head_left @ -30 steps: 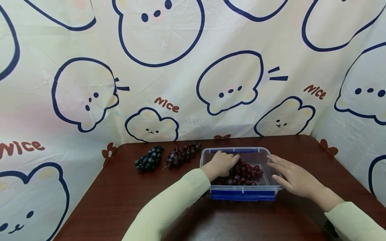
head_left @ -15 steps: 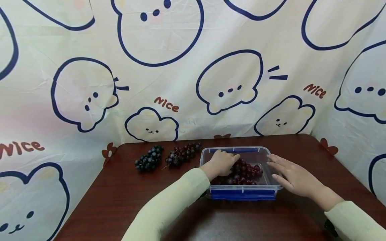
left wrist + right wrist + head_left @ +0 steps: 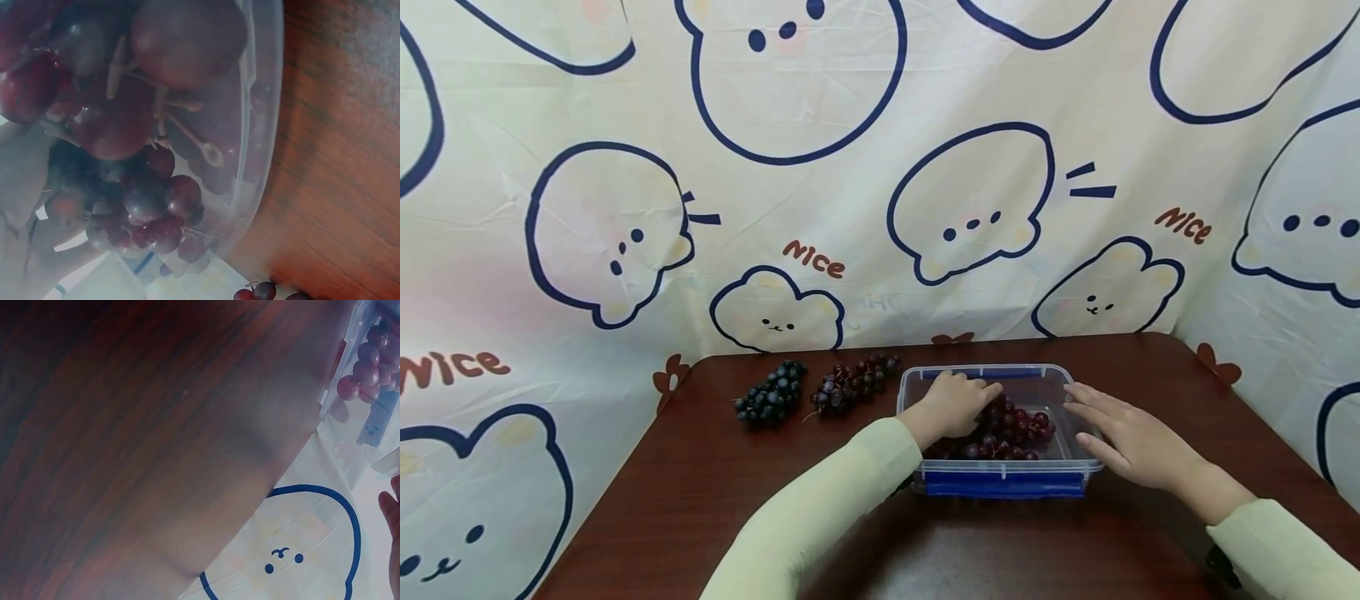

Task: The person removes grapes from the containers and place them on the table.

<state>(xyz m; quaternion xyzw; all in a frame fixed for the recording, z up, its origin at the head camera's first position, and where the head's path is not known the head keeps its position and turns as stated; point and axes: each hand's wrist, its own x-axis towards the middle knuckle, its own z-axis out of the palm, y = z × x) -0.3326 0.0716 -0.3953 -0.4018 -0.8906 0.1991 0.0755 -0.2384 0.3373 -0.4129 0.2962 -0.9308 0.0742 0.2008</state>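
Left hand (image 3: 953, 407) blocking the left of the box (image 3: 1006, 485)'s open top, red grapes (image 3: 1018, 427) in the middle, free gap at its far right corner, right hand (image 3: 1138, 442) obstructing the right wall, passable desk (image 3: 992, 550) in front between both sleeves (image 3: 820, 504)

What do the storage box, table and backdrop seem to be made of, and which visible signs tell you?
Storage box: probably clear, glossy plastic; grapes show through its wall.
Table: dark wood or wood-look laminate, softly shiny; streaky grain shows.
Backdrop: perhaps thin fabric or plastic sheeting, faintly shiny; creases and folds show.
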